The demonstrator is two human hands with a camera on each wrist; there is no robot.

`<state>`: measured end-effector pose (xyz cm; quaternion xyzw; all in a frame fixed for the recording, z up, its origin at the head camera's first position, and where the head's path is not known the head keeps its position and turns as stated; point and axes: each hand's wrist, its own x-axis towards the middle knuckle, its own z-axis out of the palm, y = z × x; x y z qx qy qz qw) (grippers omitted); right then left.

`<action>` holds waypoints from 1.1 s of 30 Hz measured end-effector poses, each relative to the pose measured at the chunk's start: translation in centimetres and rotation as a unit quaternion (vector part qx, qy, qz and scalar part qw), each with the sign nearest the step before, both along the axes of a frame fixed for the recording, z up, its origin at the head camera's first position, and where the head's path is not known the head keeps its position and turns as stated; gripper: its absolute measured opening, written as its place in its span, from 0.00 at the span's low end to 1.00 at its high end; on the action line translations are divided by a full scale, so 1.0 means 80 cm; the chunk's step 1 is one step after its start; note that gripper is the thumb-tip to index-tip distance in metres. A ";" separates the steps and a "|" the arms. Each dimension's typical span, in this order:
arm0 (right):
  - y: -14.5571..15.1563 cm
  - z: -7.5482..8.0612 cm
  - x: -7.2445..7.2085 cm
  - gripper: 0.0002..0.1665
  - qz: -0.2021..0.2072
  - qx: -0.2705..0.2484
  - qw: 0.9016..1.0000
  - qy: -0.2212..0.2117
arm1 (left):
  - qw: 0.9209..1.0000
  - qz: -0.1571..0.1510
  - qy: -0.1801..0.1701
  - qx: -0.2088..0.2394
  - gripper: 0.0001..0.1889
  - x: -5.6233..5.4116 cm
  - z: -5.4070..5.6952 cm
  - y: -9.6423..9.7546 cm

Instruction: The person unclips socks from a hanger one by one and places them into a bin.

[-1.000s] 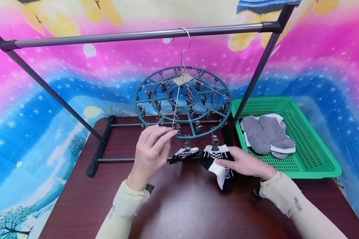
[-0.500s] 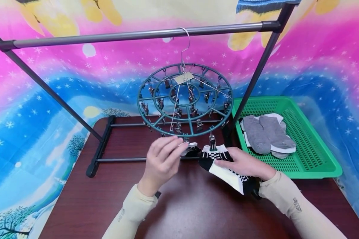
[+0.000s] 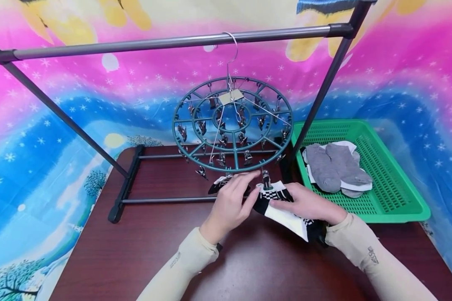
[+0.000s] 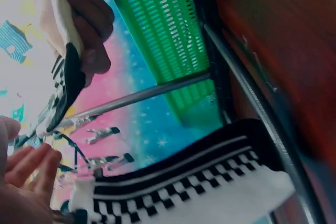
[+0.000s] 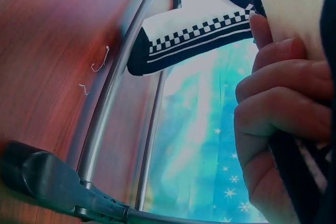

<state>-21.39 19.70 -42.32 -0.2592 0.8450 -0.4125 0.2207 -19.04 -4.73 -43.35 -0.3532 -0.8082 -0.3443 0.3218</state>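
Note:
In the head view my right hand (image 3: 312, 205) grips a black-and-white checkered sock (image 3: 286, 219), its thumb across the front. A metal clip (image 3: 266, 180) at the rim of a round green clip hanger (image 3: 234, 155) meets the sock's white cuff. My left hand (image 3: 231, 205) is beside that clip, fingers extended and thumb close to the cuff's left corner; firm contact is unclear. Behind my left hand hangs a second checkered sock (image 3: 218, 184), clipped by its cuff. The left wrist view shows this hanging sock (image 4: 184, 187) up close, my left fingers (image 4: 44, 174) beside it.
A grey metal rack (image 3: 154, 46) carries the hanger, with several more clips dangling from it. At the right, a green basket (image 3: 395, 184) contains grey and white socks (image 3: 333, 165). Dark wooden table (image 3: 143, 259) lies below; a patterned cloth (image 3: 60, 138) stands behind.
My left hand has moved right, from near the hanger's front string to the clip at the held sock. The hanger has shifted slightly, and the held sock's toe has swung right.

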 end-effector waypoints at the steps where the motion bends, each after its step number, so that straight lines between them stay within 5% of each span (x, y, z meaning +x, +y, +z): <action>1: 0.000 -0.001 0.000 0.19 -0.001 0.003 1.000 0.001 | 1.000 0.006 -0.014 -0.005 0.19 -0.001 0.001 0.003; 6: -0.001 -0.002 -0.001 0.19 -0.002 0.010 1.000 -0.003 | 0.995 0.010 -0.099 -0.002 0.22 -0.004 0.007 0.014; 13: 0.001 -0.001 -0.003 0.17 0.000 0.026 1.000 0.018 | 0.973 0.012 -0.224 0.045 0.19 -0.010 0.016 0.025; 26: 0.000 -0.002 -0.005 0.15 0.003 0.027 1.000 0.012 | 0.970 0.010 -0.228 0.078 0.14 -0.008 0.018 0.027; 33: 0.000 -0.004 -0.005 0.14 0.009 0.026 1.000 0.009 | 0.977 0.008 -0.201 0.073 0.11 -0.008 0.018 0.026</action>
